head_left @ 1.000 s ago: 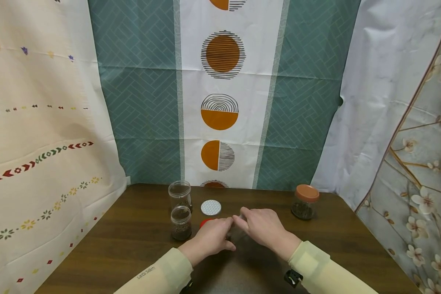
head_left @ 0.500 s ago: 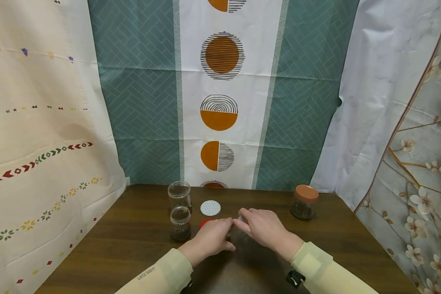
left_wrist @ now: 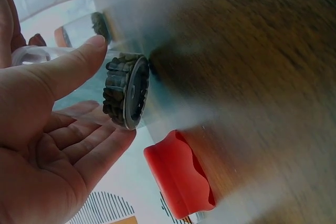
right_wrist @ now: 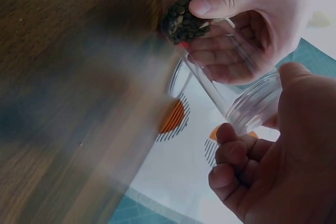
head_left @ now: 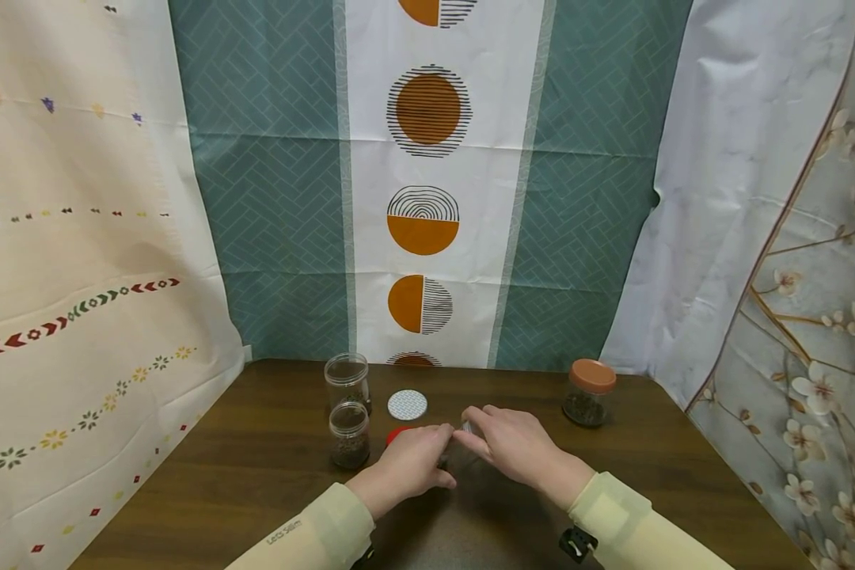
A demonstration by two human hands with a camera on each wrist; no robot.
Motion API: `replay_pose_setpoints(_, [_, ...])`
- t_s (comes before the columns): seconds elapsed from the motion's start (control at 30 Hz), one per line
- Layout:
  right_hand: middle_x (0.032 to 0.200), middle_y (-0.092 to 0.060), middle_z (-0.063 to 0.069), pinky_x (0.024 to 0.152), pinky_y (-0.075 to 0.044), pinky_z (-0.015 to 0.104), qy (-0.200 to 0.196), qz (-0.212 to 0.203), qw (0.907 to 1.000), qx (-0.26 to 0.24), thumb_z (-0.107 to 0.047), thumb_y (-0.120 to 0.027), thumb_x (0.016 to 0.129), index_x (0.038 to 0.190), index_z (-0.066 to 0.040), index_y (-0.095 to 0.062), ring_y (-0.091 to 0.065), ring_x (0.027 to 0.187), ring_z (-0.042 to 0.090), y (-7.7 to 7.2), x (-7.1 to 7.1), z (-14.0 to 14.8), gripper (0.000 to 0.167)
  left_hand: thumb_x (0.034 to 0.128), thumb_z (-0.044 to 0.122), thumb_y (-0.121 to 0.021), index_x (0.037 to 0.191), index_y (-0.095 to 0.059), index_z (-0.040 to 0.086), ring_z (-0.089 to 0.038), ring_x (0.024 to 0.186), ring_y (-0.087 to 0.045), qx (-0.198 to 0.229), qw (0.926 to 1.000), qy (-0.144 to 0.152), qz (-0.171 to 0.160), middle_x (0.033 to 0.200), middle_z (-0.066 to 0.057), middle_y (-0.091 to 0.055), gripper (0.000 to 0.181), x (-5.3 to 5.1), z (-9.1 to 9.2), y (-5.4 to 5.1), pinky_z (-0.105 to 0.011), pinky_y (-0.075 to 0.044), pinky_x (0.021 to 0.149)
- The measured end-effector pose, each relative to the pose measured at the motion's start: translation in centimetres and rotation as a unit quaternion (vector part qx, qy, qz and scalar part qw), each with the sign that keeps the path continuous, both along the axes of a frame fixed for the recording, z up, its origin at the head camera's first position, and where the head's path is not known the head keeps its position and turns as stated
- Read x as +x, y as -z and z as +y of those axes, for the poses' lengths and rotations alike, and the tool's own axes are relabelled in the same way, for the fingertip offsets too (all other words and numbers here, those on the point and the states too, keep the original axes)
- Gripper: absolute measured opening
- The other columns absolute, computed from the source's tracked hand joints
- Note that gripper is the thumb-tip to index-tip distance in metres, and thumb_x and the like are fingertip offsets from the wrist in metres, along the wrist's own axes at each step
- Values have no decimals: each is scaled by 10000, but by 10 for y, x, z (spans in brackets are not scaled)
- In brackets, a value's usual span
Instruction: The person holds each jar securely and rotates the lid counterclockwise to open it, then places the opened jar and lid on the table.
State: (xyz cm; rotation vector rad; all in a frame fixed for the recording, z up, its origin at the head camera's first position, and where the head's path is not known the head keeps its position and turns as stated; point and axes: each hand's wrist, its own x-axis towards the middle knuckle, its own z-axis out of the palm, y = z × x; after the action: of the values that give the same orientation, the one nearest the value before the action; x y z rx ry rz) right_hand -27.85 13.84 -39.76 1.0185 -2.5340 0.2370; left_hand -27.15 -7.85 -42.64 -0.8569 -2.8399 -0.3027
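Gripping a clear jar (right_wrist: pixel 218 69) from both ends, the left hand (head_left: pixel 402 463) lays its thumb and fingers on opposite sides of the lower wall, while the right hand (head_left: pixel 513 443) pinches the ringed end (right_wrist: pixel 254 100) between thumb and curled fingers. The jar is in front of the person, over the wooden tabletop (head_left: pixel 256 483); whether its base touches the wood I cannot tell. It should handle as light and stiff, since only a shallow layer of dark pellets (left_wrist: pixel 118 85) fills the base end, and its smooth wall is probably slippery. If it is glass, it could chip; the material is uncertain. The straight lower wall looks the best place for a steadying hold, and the ridges at the other end should give fingertips more bite. The head view hides most of the jar behind the hands, yet it alone lays out the surroundings: two uncapped jars (head_left: pixel 349 435) to the jar's left, a pale patterned disc (head_left: pixel 408 405) beyond it, and an orange-lidded jar (head_left: pixel 589 393) off to its right. The left wrist view shows the wavy edge of a red piece (left_wrist: pixel 178 174) near the jar, mostly covered from above; the right wrist view best shows the grip at the ringed end.
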Motion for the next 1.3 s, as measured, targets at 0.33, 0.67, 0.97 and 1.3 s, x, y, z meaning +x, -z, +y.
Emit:
replay_pose_setpoints(0.33, [913, -653, -54, 624, -554, 341, -80, -41, 9999, 59, -479, -636, 1120, 1269, -146, -722, -644, 726, 117, 0, 2, 2, 375, 806, 381, -1019, 1198, -681, 111, -102, 849, -662, 0, 10000, -8, -1, 951, 54, -678, 584, 0, 1, 0, -323, -582, 796])
replay_pose_setpoints(0.67, [989, -631, -39, 651, -555, 351, -187, -225, 9996, 60, -462, -616, 1134, 1348, -158, -700, -622, 771, 113, 0, 4, 3, 382, 808, 377, -1019, 1210, -681, 101, -107, 890, -679, 42, 10000, -20, -50, 991, 42, -700, 593, 0, 0, -1, -328, -584, 810])
replay_pose_setpoints(0.97, [1024, -584, -10, 608, -514, 320, -481, -418, 9979, -92, -393, -618, 1144, 1416, -149, -666, -533, 683, 56, -1, 6, 6, 369, 813, 378, -1016, 1222, -681, 94, -121, 893, -683, 28, 10000, -7, -22, 1015, 26, -711, 601, 0, -1, -2, -331, -585, 820])
replay_pose_setpoints(1.3, [1063, -540, -10, 641, -505, 301, -834, -778, 9934, -142, -363, -592, 1155, 1472, -137, -631, -495, 688, 26, 0, 4, 11, 391, 807, 368, -1021, 1114, -648, 113, -104, 790, -608, 47, 10000, -37, -65, 896, 64, -613, 546, 2, -2, -3, -326, -552, 747])
